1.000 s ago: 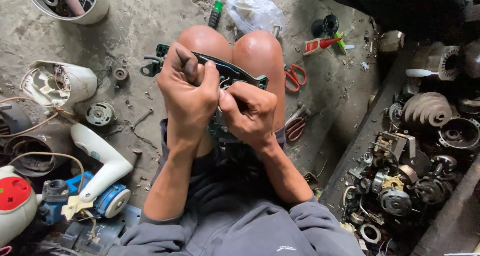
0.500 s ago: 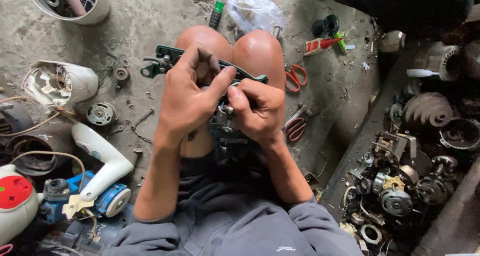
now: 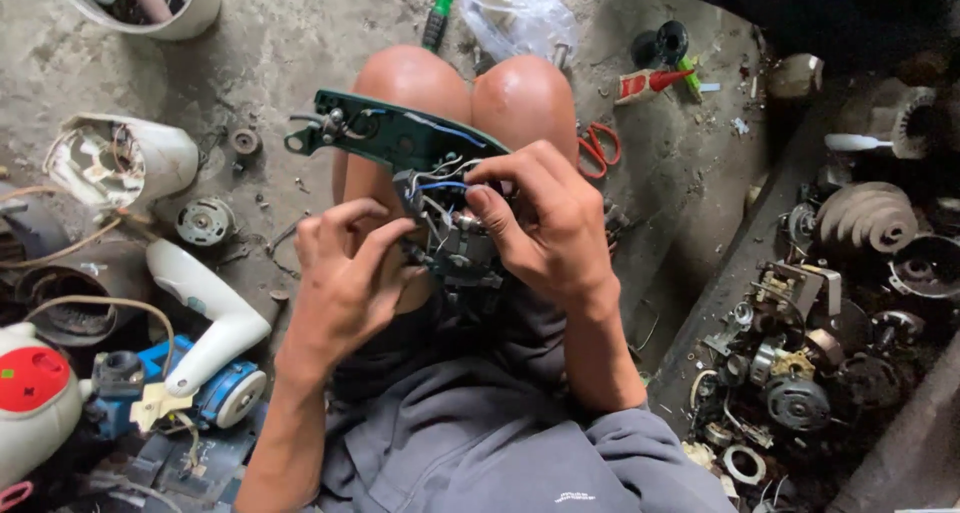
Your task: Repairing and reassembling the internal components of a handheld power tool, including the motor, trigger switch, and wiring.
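Motor assembly [image 3: 455, 248] sits between left hand [image 3: 345, 273] and right hand [image 3: 545, 228].

Both hands [image 3: 450, 243] on wired motor assembly [image 3: 455, 238]

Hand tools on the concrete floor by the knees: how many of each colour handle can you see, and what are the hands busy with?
Red-handled scissors: 1
Green-handled screwdriver: 1
Total: 2

The left hand and right hand both grip a wired motor assembly attached to a dark green plastic housing resting on the knees.
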